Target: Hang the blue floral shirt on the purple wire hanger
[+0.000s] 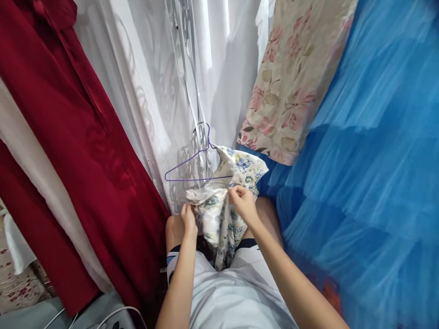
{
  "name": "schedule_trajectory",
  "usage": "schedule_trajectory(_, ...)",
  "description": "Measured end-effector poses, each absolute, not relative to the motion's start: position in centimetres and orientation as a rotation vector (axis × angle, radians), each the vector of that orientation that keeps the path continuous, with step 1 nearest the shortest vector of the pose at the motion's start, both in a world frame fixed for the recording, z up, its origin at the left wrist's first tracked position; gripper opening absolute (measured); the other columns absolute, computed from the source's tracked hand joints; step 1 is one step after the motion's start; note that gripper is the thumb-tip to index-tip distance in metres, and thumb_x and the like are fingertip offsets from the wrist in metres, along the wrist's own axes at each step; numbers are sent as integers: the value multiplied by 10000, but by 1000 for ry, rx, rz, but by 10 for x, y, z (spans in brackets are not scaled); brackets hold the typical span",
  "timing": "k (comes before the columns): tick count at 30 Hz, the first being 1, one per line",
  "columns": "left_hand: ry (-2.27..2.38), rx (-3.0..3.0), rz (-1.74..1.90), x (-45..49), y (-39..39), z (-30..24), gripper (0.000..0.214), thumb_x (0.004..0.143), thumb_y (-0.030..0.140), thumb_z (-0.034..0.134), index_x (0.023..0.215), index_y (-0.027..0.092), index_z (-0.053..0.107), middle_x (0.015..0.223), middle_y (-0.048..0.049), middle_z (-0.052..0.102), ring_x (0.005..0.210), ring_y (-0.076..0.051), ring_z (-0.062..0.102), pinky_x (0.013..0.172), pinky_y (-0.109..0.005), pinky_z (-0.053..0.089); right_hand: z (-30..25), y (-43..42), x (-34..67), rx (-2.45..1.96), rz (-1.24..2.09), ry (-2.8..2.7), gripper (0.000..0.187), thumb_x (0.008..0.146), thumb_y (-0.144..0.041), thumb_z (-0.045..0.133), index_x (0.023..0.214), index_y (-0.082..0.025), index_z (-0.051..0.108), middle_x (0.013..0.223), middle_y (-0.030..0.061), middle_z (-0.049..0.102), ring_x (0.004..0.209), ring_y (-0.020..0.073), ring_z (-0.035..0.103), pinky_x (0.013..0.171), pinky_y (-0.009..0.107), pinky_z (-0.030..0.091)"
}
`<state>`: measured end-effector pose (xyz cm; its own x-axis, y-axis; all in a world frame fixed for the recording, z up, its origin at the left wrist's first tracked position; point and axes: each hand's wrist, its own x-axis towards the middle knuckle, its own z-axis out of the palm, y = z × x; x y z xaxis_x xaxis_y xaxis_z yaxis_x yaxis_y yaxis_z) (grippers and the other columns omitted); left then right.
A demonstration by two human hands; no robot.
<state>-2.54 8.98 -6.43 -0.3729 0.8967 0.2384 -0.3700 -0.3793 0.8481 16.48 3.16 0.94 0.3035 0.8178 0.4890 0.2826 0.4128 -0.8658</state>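
Left hand (189, 219): fingers curled shut on the lower left edge of the garment (222, 219), cloth pinched between thumb and fingers. Right hand (242, 200): closed as well, fingertips gathered on a fold of the same garment, slightly higher than the left grip and just beside it.

Garment: white cloth, blue and yellow flower print. It bunches between the two grips and hangs down below them, between the person's knees. Its upper part rises above the right grip onto the hanger (187, 179).

Hanger: thin purple wire. Its bare arm sticks out above and to the left of the left grip; the other arm is hidden inside the cloth. What the hook is caught on cannot be told.

Surroundings: curtain (154, 82), white, directly behind both grips. Red dress (85, 137) well left of the left grip. Blue tulle (370, 160) close on the right of the right grip. Flowered fabric (291, 82) above the right grip.
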Motion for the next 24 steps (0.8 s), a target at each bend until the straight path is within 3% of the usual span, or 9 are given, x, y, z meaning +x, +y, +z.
schedule_trajectory(3, 833, 876, 1768, 5, 79, -71, 425, 730, 555, 682, 823, 149, 599, 771, -28, 648, 687, -136, 602, 665, -245, 449, -14, 37, 210, -1296, 364, -1146, 312, 852, -411, 489, 613, -211, 486, 569, 9, 507, 567, 162, 454, 555, 277, 336)
schedule_trajectory(7, 729, 866, 1715, 14, 78, -43, 459, 699, 560, 730, 861, 149, 605, 850, -40, 650, 771, -137, 626, 733, -247, 480, -46, 34, 235, -1449, 389, -1155, 250, 757, -360, 567, 567, -212, 500, 530, 27, 533, 563, 188, 495, 586, 296, 366)
schedule_trajectory(10, 661, 957, 1719, 16, 71, -21, 413, 725, 538, 734, 817, 161, 593, 807, -10, 610, 750, -116, 597, 737, -226, 472, -60, 31, 212, -1473, 430, -1171, 197, 736, -388, 615, 741, -192, 598, 685, 55, 632, 685, 228, 576, 696, 324, 433)
schedule_trajectory(13, 601, 1147, 1637, 23, 51, -8, 364, 783, 509, 708, 779, 165, 590, 738, 11, 566, 694, -105, 554, 676, -208, 447, -55, 26, 176, -1376, 503, -1258, 361, 833, -522, 543, 937, -193, 649, 902, 81, 691, 889, 261, 618, 856, 378, 464)
schedule_trajectory(18, 582, 1461, 1454, 25, 20, 13, 306, 845, 475, 672, 856, 171, 652, 804, -15, 625, 781, -138, 596, 750, -229, 462, -23, 2, 141, -753, 1181, -1373, 630, 917, -709, 340, 1162, -225, 659, 1150, 72, 693, 1209, 249, 555, 1108, 414, 343)
schedule_trajectory(20, 520, 1480, 1349, 18, 14, 20, 360, 859, 476, 661, 1102, 212, 633, 977, -45, 677, 907, -171, 637, 857, -272, 477, -12, -10, 140, -611, 1511, -1256, 719, 884, -778, 305, 1200, -226, 640, 1154, 84, 695, 1221, 273, 562, 1093, 454, 359)
schedule_trajectory(22, 428, 1431, 1209, 11, 11, 17, 514, 895, 523, 595, 1335, 278, 491, 1159, -73, 665, 1023, -199, 642, 933, -332, 476, -4, -21, 146, -578, 1738, -1206, 749, 852, -810, 325, 1172, -214, 644, 1103, 100, 706, 1141, 293, 615, 1022, 472, 427)
schedule_trajectory(24, 402, 1410, 1093, 5, 6, 2, 544, 918, 596, 500, 1368, 292, 467, 1184, -84, 659, 1048, -212, 637, 931, -358, 479, 3, -28, 157, -571, 1850, -1291, 659, 809, -767, 505, 1101, -196, 658, 1013, 97, 714, 988, 268, 670, 920, 423, 497)
